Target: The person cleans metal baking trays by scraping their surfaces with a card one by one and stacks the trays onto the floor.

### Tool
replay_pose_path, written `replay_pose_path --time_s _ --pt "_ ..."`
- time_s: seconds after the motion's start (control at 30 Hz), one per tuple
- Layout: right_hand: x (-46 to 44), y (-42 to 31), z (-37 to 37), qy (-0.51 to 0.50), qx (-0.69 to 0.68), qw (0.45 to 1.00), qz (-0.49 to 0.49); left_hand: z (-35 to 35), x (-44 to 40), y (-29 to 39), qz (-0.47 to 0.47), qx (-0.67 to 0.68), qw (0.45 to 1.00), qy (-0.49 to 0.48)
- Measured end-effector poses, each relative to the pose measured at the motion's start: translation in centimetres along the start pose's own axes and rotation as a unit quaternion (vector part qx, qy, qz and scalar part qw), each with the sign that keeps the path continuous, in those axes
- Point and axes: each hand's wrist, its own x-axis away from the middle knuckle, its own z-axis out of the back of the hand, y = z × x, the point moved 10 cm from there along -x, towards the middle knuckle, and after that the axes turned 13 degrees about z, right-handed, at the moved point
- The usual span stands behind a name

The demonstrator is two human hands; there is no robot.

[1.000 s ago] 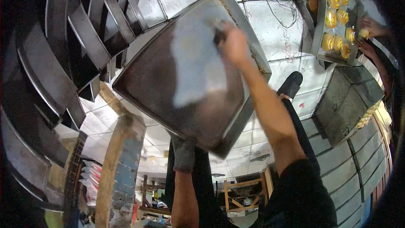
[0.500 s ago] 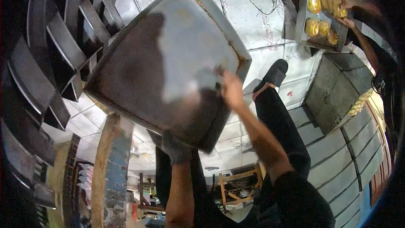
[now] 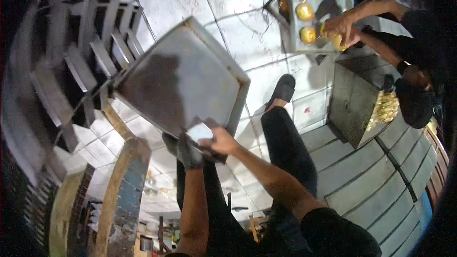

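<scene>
A large square metal tray (image 3: 209,78) with a raised rim is tilted in front of me, its surface dark brown on the left and grey on the right. My left hand (image 3: 190,153), in a dark glove, grips its near edge. At the tray's near corner my bare right hand (image 3: 221,140) is closed on a flat scraper (image 3: 199,132) with a pale, shiny face, right beside the gloved hand. Brown-orange residue lines part of the tray's far right rim.
Stacked dark metal trays (image 3: 102,57) stand at the left. At the upper right, a co-worker's hands (image 3: 340,31) handle wrapped buns over another tray (image 3: 285,14). A grey metal box (image 3: 352,102) sits below it. A wooden-edged block (image 3: 116,185) is at the lower left.
My right hand has moved down the tray to its near corner, close to my left hand. The grey area has widened. The view has shifted, and the co-worker leans further in.
</scene>
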Motion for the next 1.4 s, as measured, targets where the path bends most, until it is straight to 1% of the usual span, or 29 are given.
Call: replay_pose_path --time_s 0.03,0.07,0.1,0.13,0.2,0.27,0.33,0.37,0.4,0.43,0.5,0.57,0.6,0.67,0.7,0.73,0.8,0.83,0.87,0.9,1.0,1.07,1.1,1.13,1.2,1.23,1.3,1.33,1.4 --pt "1.7 -2.3 0.5 0.023 -0.001 1.000 0.016 0.2 1.7 1.1 -0.004 0.051 0.998 0.027" --pt "3.7 -5.2 1.1 0.047 -0.005 0.998 0.035 -1.0 3.6 4.6 -0.010 0.100 0.994 0.051" --pt "6.2 -9.0 2.3 0.094 -0.020 0.993 0.069 3.0 3.8 4.2 0.001 -0.015 0.988 0.153" --pt "9.2 -12.9 3.7 0.140 -0.037 0.984 0.105 1.2 7.2 8.8 -0.023 0.029 0.994 0.101" --pt "15.3 -19.7 5.4 0.164 0.000 0.973 0.163 0.4 13.0 17.8 -0.061 -0.178 0.979 0.073" --pt "20.6 -24.2 5.8 0.172 0.024 0.965 0.197 -2.6 21.1 27.9 -0.076 -0.017 0.997 0.016" --pt "25.7 -30.8 6.4 0.185 0.053 0.959 0.209 -2.0 27.5 35.9 -0.161 -0.098 0.982 0.016" --pt "27.8 -33.8 6.9 0.209 0.059 0.947 0.238 -2.1 31.1 39.7 -0.170 -0.137 0.974 0.054" --pt "29.8 -36.4 7.2 0.233 0.061 0.934 0.264 -3.8 35.1 43.5 -0.192 -0.094 0.977 -0.009" --pt "31.2 -39.1 7.4 0.239 0.059 0.928 0.281 -3.8 37.6 45.5 -0.197 -0.119 0.973 -0.016" --pt "33.5 -44.7 8.4 0.240 0.034 0.918 0.314 -1.9 40.8 47.3 -0.191 -0.204 0.960 0.013" --pt "35.0 -50.5 9.4 0.274 0.030 0.875 0.397 0.5 42.5 47.6 -0.186 -0.293 0.935 0.074" --pt "35.2 -53.0 9.6 0.282 0.029 0.858 0.428 0.2 44.7 48.7 -0.207 -0.316 0.921 0.094" --pt "34.7 -57.5 9.8 0.281 -0.065 0.861 0.419 -6.5 54.7 55.1 -0.368 -0.314 0.868 0.117" --pt "35.6 -61.9 8.7 0.298 -0.028 0.815 0.496 -8.6 57.7 56.8 -0.443 -0.306 0.833 0.124" --pt "36.7 -65.3 7.5 0.313 0.009 0.765 0.562 -9.6 58.3 57.2 -0.453 -0.308 0.828 0.118" --pt "35.7 -65.7 8.1 0.299 -0.123 0.830 0.454 -10.9 60.7 58.1 -0.508 -0.356 0.767 0.163" --pt "37.8 -68.3 8.1 0.281 -0.118 0.774 0.555 -11.8 61.7 58.8 -0.532 -0.348 0.757 0.152" --pt "36.6 -68.4 7.2 0.279 -0.119 0.774 0.555 -12.0 62.2 59.1 -0.532 -0.349 0.756 0.155" --pt "34.3 -67.0 7.0 0.322 -0.220 0.736 0.553 -12.0 62.8 59.4 -0.541 -0.371 0.736 0.168" --pt "34.4 -67.9 5.8 0.445 -0.094 0.669 0.587 -10.9 63.6 61.0 -0.524 -0.388 0.731 0.199" --pt "38.2 -73.3 3.9 0.365 -0.048 0.744 0.558 -7.4 62.5 62.4 -0.491 -0.331 0.775 0.221" --pt "39.8 -75.8 2.6 0.348 -0.038 0.734 0.582 -6.0 62.3 63.2 -0.490 -0.288 0.799 0.196" --pt "40.2 -78.2 1.0 0.331 -0.029 0.723 0.606 -3.4 61.2 63.8 -0.500 -0.182 0.826 0.186" --pt "36.3 -82.6 -3.9 0.216 0.063 0.760 0.610 1.5 57.4 65.6 -0.472 0.005 0.877 0.093" --pt "34.8 -84.2 -5.6 0.207 0.069 0.765 0.606 3.4 55.5 67.0 -0.466 0.011 0.879 0.102" --pt "34.0 -87.4 -9.2 0.217 0.085 0.693 0.682 7.3 51.0 70.0 -0.439 0.063 0.894 0.065" --pt "32.4 -88.1 -10.1 0.212 0.089 0.699 0.677 9.3 48.3 71.7 -0.425 0.088 0.900 0.043" --pt "28.1 -87.6 -9.8 0.138 -0.040 0.773 0.618 13.3 41.9 75.0 -0.394 0.148 0.907 -0.002"
